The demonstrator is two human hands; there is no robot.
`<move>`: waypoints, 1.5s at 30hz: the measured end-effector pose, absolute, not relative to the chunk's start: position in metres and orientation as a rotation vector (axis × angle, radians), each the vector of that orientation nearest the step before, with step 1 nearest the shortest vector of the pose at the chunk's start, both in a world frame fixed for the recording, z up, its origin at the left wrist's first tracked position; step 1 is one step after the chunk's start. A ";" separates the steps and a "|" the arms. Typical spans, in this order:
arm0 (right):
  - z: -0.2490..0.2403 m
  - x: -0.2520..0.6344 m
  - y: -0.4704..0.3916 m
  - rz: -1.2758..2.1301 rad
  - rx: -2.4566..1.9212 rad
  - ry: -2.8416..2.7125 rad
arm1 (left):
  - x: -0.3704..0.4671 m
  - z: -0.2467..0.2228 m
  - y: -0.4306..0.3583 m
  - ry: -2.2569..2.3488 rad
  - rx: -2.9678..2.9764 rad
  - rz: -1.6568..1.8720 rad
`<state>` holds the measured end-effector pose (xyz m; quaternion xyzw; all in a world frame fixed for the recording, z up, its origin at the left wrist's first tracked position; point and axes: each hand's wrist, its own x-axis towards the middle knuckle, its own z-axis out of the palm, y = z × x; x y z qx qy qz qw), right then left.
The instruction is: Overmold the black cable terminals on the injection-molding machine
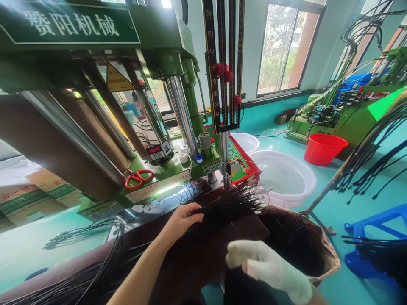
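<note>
On the brown worktable (203, 262), a bundle of black cables (229, 205) with pale metallic tips fans out toward the right. My bare left hand (186, 218) is closed at the near end of this bundle, thumb and fingers pinching a black cable. Lower right, my right hand (267, 264) wears a whitish glove and hovers above the table's front edge, slightly blurred. Its thumb stands apart from the bent fingers, and nothing shows between them. More long black cables (104, 271) stretch along the table at the lower left.
A green press machine (165, 25) rises behind the table, with red-handled scissors (138, 178) on its ledge. To the right stand a lined container (330, 254) of black pieces, a white tub (310, 178), a red bucket (324, 150) and a blue stool (381, 220). Cables hang from a rack (337, 180).
</note>
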<state>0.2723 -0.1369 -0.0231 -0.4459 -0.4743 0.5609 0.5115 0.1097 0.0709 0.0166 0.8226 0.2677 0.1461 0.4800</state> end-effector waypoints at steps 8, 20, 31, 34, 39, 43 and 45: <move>-0.002 0.241 -0.049 1.372 -0.301 -0.799 | 0.097 0.022 0.051 0.616 1.715 0.443; 0.009 0.221 -0.050 1.283 -0.092 -0.522 | 0.060 0.001 0.003 0.873 1.044 0.632; -0.003 0.241 -0.021 1.460 -0.389 -0.574 | 0.047 0.018 0.011 0.705 0.934 0.751; -0.033 0.250 -0.020 1.348 -0.544 -0.365 | 0.024 0.026 0.019 0.588 0.860 0.799; -0.051 0.254 -0.033 1.356 -0.451 -0.281 | 0.008 0.026 0.026 0.483 0.839 0.827; -0.016 0.230 -0.047 1.502 -0.391 -0.746 | 0.030 0.017 0.022 0.536 0.914 0.720; 0.006 0.222 -0.047 1.447 -0.325 -0.799 | 0.043 0.008 0.014 0.627 0.976 0.679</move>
